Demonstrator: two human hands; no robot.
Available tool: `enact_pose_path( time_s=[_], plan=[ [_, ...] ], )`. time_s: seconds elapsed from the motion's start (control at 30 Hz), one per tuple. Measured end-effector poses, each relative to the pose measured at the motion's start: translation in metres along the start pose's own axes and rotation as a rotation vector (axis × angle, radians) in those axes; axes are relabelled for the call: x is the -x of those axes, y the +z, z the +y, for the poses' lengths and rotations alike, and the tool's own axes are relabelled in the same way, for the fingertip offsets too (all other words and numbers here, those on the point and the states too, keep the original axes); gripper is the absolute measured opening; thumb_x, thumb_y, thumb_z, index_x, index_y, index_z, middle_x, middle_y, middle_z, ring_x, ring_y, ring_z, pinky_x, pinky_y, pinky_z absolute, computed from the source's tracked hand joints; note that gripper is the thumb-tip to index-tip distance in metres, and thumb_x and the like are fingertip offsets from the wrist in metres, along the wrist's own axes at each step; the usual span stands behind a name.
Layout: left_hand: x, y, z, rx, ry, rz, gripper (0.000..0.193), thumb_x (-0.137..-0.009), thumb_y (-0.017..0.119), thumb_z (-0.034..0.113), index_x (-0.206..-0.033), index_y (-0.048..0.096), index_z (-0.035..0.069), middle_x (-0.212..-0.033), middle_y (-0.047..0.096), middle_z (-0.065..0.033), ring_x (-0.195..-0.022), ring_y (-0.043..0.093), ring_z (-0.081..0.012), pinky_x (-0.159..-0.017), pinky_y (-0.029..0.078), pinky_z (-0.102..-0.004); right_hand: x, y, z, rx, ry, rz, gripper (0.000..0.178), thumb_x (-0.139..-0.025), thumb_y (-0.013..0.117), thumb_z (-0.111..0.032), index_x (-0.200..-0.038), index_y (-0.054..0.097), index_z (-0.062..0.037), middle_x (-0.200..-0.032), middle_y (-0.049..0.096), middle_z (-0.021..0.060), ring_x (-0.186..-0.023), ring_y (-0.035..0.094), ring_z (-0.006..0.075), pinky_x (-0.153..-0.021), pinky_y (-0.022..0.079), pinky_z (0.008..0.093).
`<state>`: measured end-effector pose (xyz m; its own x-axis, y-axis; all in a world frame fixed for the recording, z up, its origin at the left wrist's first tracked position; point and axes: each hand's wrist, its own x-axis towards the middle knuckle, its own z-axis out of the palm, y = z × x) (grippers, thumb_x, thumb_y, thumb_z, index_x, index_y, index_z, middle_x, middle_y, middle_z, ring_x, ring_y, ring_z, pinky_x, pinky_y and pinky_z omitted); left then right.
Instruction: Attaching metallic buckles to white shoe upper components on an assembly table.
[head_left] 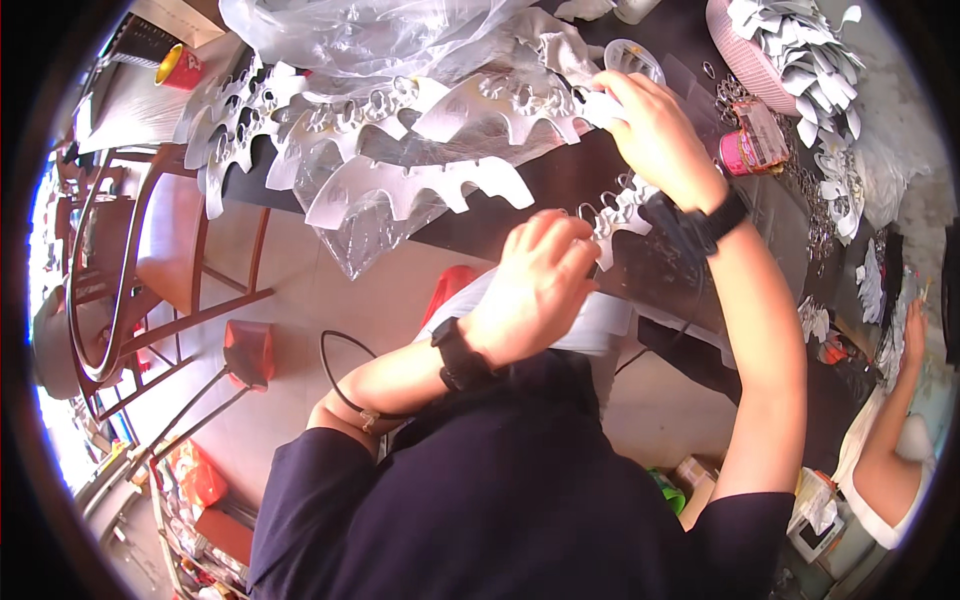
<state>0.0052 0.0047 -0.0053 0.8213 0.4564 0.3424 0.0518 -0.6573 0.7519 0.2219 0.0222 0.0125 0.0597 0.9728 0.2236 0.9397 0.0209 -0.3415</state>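
Up at the far side of the dark tabletop (560, 180), the right hand (655, 130) reaches out with its fingers (612, 92) curled around the end of a white scalloped plastic piece (520, 105), one of a fanned spread of such pieces lying across the tabletop under a crumpled clear plastic bag (370, 35). The grip looks like a pinch at the piece's edge, thumb underneath and hidden. Nearer the body, the left hand (535, 290) is clenched into a loose fist, knuckles up, its fingers (570, 235) folded over something that cannot be made out; it touches a small white strip with ring-shaped holes (620, 210) that lies just beside it on the tabletop. Both wrists wear black bands. A small clear round container (633, 58) sits just beyond the right hand, and a pink tub (745, 150) stands to its right. A pink basket (735, 45) of white cut-out pieces sits at the far right corner. Another person's arm (895, 420) shows at the right edge
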Motion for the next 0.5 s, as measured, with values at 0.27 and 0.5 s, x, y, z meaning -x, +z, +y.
enact_pose_path(
  time_s=[0.27, 0.5],
  plan=[
    [0.004, 0.015, -0.005, -0.275, 0.094, -0.290, 0.050, -0.064, 0.071, 0.019, -0.109, 0.053, 0.006, -0.121, 0.046, -0.0068, -0.118, 0.037, -0.0281, -0.095, 0.030, -0.0443, -0.019, 0.010, -0.006, 0.036, 0.419, -0.180, 0.035, -0.076, 0.058, -0.005, -0.110, 0.050, -0.0042, -0.096, 0.057, 0.0173, -0.089, 0.058, 0.0306, -0.076, 0.046, 0.0364],
    [0.001, -0.003, -0.015, -0.320, 0.027, -0.153, 0.047, -0.063, 0.072, 0.017, -0.106, 0.055, 0.006, -0.118, 0.049, -0.0044, -0.114, 0.041, -0.0272, -0.095, 0.031, -0.0427, 0.020, -0.065, -0.032, -0.935, 0.428, 0.070, 0.031, -0.081, 0.055, -0.003, -0.112, 0.053, -0.0038, -0.083, 0.056, 0.0005, -0.069, 0.047, 0.0051, -0.058, 0.039, 0.0187]
  ],
)
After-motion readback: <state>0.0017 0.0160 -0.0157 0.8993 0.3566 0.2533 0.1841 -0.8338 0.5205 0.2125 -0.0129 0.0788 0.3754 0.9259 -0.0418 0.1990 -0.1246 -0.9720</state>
